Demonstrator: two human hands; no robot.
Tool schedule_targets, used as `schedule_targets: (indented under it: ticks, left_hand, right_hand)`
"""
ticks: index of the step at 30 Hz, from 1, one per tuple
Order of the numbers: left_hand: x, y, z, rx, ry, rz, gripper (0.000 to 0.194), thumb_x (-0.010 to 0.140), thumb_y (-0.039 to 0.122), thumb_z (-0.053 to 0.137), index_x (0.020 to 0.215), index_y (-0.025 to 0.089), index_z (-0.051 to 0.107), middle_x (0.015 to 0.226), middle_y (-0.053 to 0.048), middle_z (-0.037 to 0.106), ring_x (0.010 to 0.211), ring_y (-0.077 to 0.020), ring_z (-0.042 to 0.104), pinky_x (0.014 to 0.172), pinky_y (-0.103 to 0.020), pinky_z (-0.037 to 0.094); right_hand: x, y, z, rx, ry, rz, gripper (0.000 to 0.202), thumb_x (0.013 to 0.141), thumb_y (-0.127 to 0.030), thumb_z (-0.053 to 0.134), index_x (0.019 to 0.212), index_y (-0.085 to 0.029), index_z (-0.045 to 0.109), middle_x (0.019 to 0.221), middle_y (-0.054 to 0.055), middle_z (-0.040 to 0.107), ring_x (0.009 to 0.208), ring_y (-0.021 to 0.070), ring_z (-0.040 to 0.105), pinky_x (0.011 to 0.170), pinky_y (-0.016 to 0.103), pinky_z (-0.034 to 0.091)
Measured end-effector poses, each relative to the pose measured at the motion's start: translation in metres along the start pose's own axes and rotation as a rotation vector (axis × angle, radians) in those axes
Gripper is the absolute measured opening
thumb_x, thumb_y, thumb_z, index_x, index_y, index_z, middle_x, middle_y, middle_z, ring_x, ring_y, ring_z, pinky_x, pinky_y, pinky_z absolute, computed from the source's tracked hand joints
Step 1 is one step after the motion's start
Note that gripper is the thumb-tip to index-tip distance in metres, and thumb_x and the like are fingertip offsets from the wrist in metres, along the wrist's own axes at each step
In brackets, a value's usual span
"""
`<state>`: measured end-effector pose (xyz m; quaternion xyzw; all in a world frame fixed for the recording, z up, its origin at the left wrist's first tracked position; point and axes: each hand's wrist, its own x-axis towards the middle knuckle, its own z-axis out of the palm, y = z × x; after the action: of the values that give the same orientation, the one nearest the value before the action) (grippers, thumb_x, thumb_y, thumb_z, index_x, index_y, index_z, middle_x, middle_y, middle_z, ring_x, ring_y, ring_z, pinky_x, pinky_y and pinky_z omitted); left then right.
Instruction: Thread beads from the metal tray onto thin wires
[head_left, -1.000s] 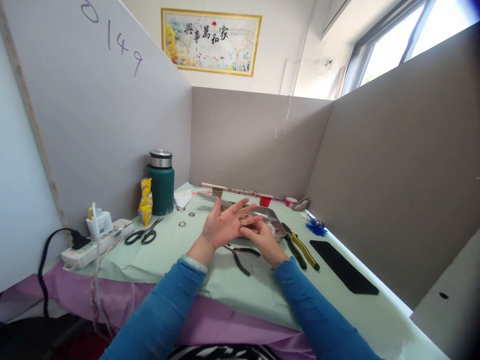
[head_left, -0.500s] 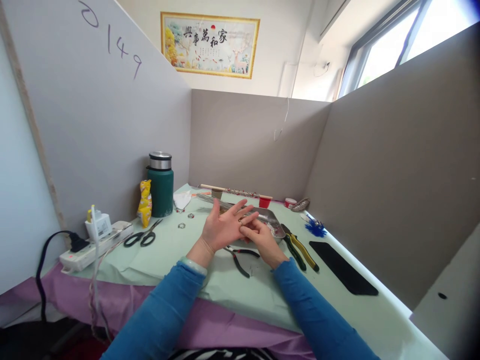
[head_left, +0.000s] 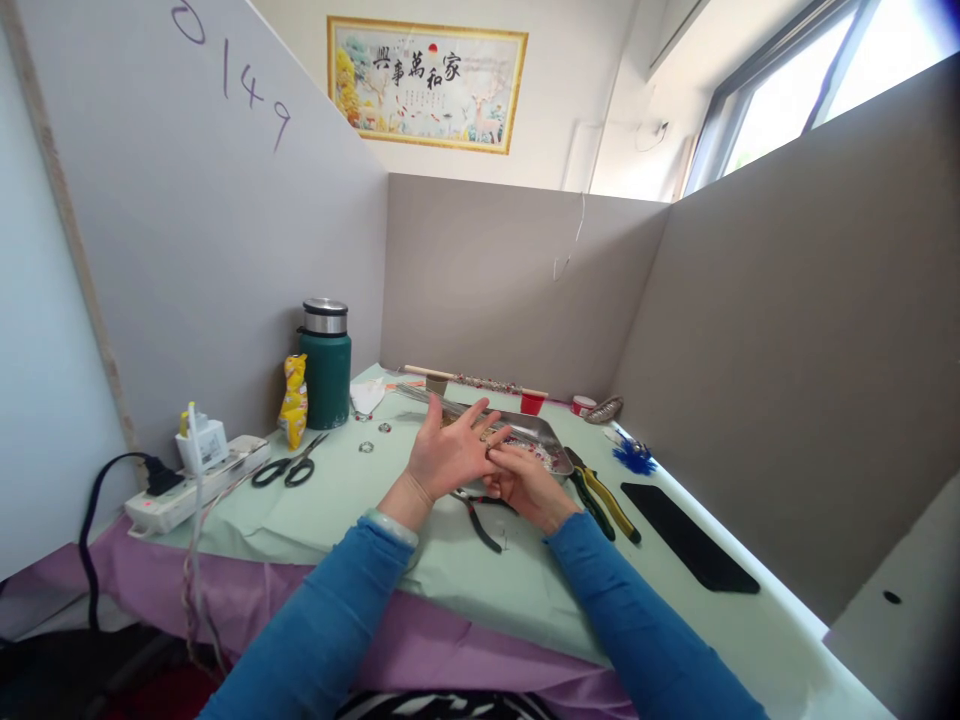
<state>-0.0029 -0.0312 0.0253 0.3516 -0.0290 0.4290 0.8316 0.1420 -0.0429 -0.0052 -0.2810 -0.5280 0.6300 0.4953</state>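
Observation:
My left hand (head_left: 454, 450) is held palm up over the table, fingers spread and stretched out. Around one of its fingers sits a small ring (head_left: 487, 446), only partly visible. My right hand (head_left: 529, 485) pinches at that ring and finger with thumb and fingertips, which hide much of it. Beneath the hands lie small pliers (head_left: 480, 522) with dark handles, their jaws partly covered. Just behind is a metal tray (head_left: 556, 440) with small red and clear beads in it. Two small beaded rings, a nearer one (head_left: 366, 447) and a farther one (head_left: 385, 428), lie to the left.
Scissors (head_left: 289, 470), a power strip (head_left: 161, 507), a green flask (head_left: 328, 375) and a yellow packet (head_left: 294, 402) stand left. Yellow-green pliers (head_left: 611, 505), a black flat strip (head_left: 686, 540) and a blue tuft (head_left: 634, 457) lie right. A red cup (head_left: 532, 403) stands behind the tray.
My right hand has shifted slightly at the ringed finger, its fingers now more bent beneath it. The left hand stays spread. The whole view has moved a little.

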Motion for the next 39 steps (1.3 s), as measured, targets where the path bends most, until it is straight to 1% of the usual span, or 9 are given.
schedule_targets:
  ticks: [5,9,13,17,23,25,28,32,39]
  left_hand:
    - [0.0,0.001,-0.002,-0.016,-0.029,-0.014,0.072,0.072,0.074,0.035,0.119,0.021,0.049,0.133,-0.015,0.039,0.126,-0.0336,0.031,0.095,-0.054,0.03]
    - [0.001,0.002,-0.006,-0.038,-0.077,-0.031,0.074,0.073,0.073,0.034,0.124,0.02,0.045,0.135,-0.016,0.038,0.129,-0.0338,0.027,0.097,-0.055,0.026]
    - [0.001,0.003,-0.007,-0.068,-0.128,-0.039,0.076,0.075,0.072,0.031,0.129,0.019,0.04,0.14,-0.016,0.033,0.132,-0.0333,0.021,0.1,-0.055,0.021]
    - [0.0,0.003,-0.005,-0.078,-0.145,-0.032,0.077,0.075,0.071,0.032,0.13,0.018,0.039,0.141,-0.016,0.031,0.132,-0.0327,0.02,0.102,-0.053,0.019]
    - [-0.002,0.002,-0.003,-0.039,-0.159,-0.046,0.077,0.074,0.072,0.032,0.129,0.018,0.042,0.14,-0.016,0.033,0.131,-0.0348,0.022,0.101,-0.053,0.02]
    - [-0.001,0.002,-0.002,-0.018,-0.172,-0.052,0.077,0.074,0.072,0.032,0.127,0.017,0.043,0.14,-0.016,0.034,0.131,-0.0353,0.022,0.1,-0.053,0.021]
    - [0.0,0.002,-0.001,0.019,-0.173,-0.045,0.074,0.075,0.072,0.031,0.125,0.018,0.045,0.138,-0.015,0.036,0.131,-0.0348,0.023,0.098,-0.053,0.023]
    - [0.001,0.001,0.0,0.077,-0.157,-0.031,0.071,0.076,0.071,0.031,0.122,0.019,0.047,0.137,-0.016,0.038,0.129,-0.0346,0.026,0.096,-0.052,0.027]
    - [0.001,0.001,0.0,0.101,-0.177,-0.013,0.074,0.074,0.072,0.032,0.125,0.02,0.044,0.138,-0.016,0.035,0.129,-0.0359,0.025,0.095,-0.054,0.027]
  right_hand:
    - [0.001,0.001,0.0,0.027,0.01,0.001,0.02,0.071,-0.032,0.067,0.079,-0.017,0.057,0.064,-0.002,0.055,0.055,0.0098,0.049,0.05,0.022,0.034]
    - [0.003,0.003,-0.002,0.05,0.032,-0.017,0.021,0.072,-0.034,0.068,0.077,-0.017,0.057,0.064,-0.002,0.055,0.055,0.0092,0.048,0.05,0.021,0.033]
    - [0.006,0.005,-0.002,0.047,0.049,-0.073,0.024,0.071,-0.037,0.069,0.075,-0.016,0.058,0.063,-0.002,0.055,0.055,0.0085,0.046,0.051,0.021,0.032]
    - [0.006,0.005,-0.001,0.036,0.046,-0.136,0.022,0.074,-0.036,0.068,0.076,-0.016,0.06,0.064,-0.002,0.055,0.057,0.0088,0.047,0.053,0.021,0.034]
    - [0.004,0.002,0.0,-0.009,0.01,-0.175,0.02,0.075,-0.033,0.067,0.085,-0.017,0.062,0.081,0.002,0.061,0.072,0.0128,0.053,0.066,0.026,0.041]
    - [0.004,0.001,0.001,0.001,0.031,-0.191,0.021,0.072,-0.032,0.069,0.084,-0.017,0.062,0.083,0.003,0.061,0.076,0.0146,0.055,0.07,0.028,0.043]
    - [0.006,0.002,0.002,0.013,0.104,-0.241,0.024,0.07,-0.033,0.07,0.086,-0.017,0.061,0.09,0.004,0.062,0.084,0.0173,0.056,0.075,0.03,0.044]
    - [0.01,0.007,0.0,0.006,0.158,-0.292,0.025,0.071,-0.034,0.069,0.087,-0.017,0.061,0.092,0.004,0.062,0.086,0.0173,0.057,0.074,0.029,0.044]
    - [0.012,0.011,-0.002,0.027,0.149,-0.305,0.025,0.073,-0.036,0.067,0.087,-0.017,0.06,0.088,0.004,0.063,0.082,0.0161,0.058,0.073,0.029,0.045]
